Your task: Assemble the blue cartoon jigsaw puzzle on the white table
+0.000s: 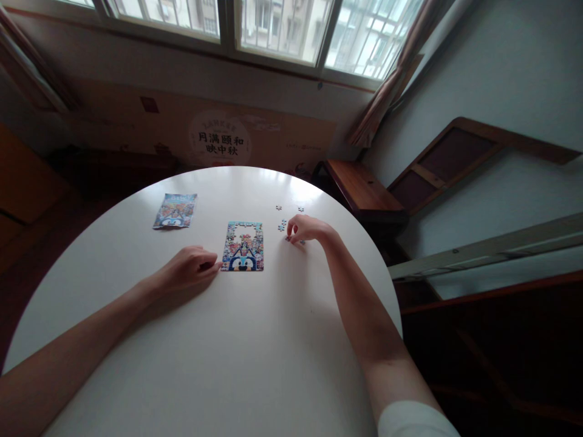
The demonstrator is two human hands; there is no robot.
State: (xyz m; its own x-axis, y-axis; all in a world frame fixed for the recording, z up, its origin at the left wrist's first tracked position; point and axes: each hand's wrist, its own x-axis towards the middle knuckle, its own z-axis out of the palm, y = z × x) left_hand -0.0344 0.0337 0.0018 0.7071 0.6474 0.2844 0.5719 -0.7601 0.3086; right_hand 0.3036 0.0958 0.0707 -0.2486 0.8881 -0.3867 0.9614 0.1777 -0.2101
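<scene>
A small, partly filled jigsaw puzzle (243,264) lies flat on the white round table, with a blue-and-white cartoon face at its near end and a pale gap in its upper half. My left hand (194,265) rests at its lower left corner, fingers curled, one fingertip against the edge. To the right, my right hand (307,227) reaches down with thumb and fingers pinched over a puzzle piece (288,238) at the tabletop; the fingers partly cover it. Several loose pieces lie around this hand, among them one puzzle piece (279,207) farther back.
A printed picture packet (175,212) in matching colours lies at the back left of the table (218,364). Beyond the table's right rim stands a wooden bench (359,185). A window (282,27) and a wall with printed lettering are behind.
</scene>
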